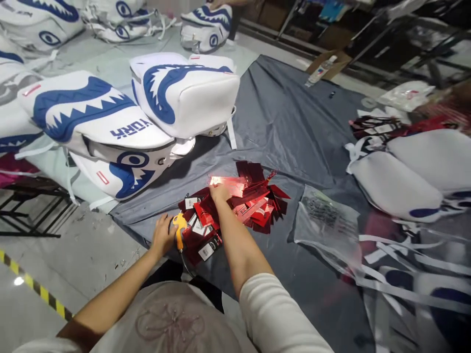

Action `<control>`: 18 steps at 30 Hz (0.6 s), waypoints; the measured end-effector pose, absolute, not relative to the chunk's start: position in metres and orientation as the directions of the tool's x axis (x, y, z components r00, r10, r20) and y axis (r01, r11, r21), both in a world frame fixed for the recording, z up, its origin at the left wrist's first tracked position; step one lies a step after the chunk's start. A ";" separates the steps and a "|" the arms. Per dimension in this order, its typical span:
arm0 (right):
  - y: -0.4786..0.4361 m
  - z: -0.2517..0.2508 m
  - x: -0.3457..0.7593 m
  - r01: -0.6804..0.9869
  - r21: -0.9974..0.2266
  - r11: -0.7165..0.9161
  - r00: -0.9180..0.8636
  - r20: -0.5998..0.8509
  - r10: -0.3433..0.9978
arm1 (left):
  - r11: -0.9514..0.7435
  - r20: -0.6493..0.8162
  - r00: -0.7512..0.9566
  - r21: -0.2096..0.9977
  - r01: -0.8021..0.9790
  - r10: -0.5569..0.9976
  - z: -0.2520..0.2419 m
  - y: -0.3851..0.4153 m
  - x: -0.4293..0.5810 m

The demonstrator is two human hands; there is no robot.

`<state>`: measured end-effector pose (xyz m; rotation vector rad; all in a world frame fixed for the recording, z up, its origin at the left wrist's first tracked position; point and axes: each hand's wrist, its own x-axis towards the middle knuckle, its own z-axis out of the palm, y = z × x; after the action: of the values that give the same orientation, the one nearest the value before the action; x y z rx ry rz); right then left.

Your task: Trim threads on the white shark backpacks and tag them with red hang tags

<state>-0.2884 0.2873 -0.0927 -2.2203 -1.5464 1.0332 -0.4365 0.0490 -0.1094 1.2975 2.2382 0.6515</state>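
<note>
My left hand (pixel 164 235) is closed at the left edge of the pile, its fingers around a small yellow-orange hand tool (pixel 180 228); a thin cord hangs below the tool, whose exact kind I cannot make out. With fingers pinched, my right hand (pixel 220 192) holds a shiny red foil strip (pixel 233 186) at the pile's top left. Beneath both hands spreads the loose heap of red foil pieces (pixel 257 203). Black and white printed tags (pixel 208 249) lie among them, partly covered by my right forearm.
White backpacks with blue shark-mouth prints (pixel 91 110) stand at the left and back. Grey cloth (pixel 279 122) covers the table. Rightward lie a clear plastic bag (pixel 326 223), white bag pieces (pixel 397 186) and straps. A bottle (pixel 321 71) lies at the far edge.
</note>
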 end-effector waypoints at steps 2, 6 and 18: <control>0.279 -0.093 -0.289 0.638 -0.645 -0.421 0.188 -0.400 0.897 | 0.394 -0.130 -0.408 0.625 0.674 0.904 -0.104 0.062 -0.430; 0.257 -0.085 -0.270 0.408 -0.840 -0.357 0.146 -0.326 0.934 | 0.220 0.020 -0.328 0.704 0.675 0.945 -0.072 0.121 -0.406; 0.253 -0.090 -0.180 -0.212 -0.949 -0.234 0.083 -0.256 0.963 | 0.074 -0.098 -0.007 0.709 0.702 0.995 -0.065 0.220 -0.272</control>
<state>-0.1797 0.2528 -0.0900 -1.2816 -0.8504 1.3925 -0.2723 0.2203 -0.0648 1.6850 1.7674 0.6403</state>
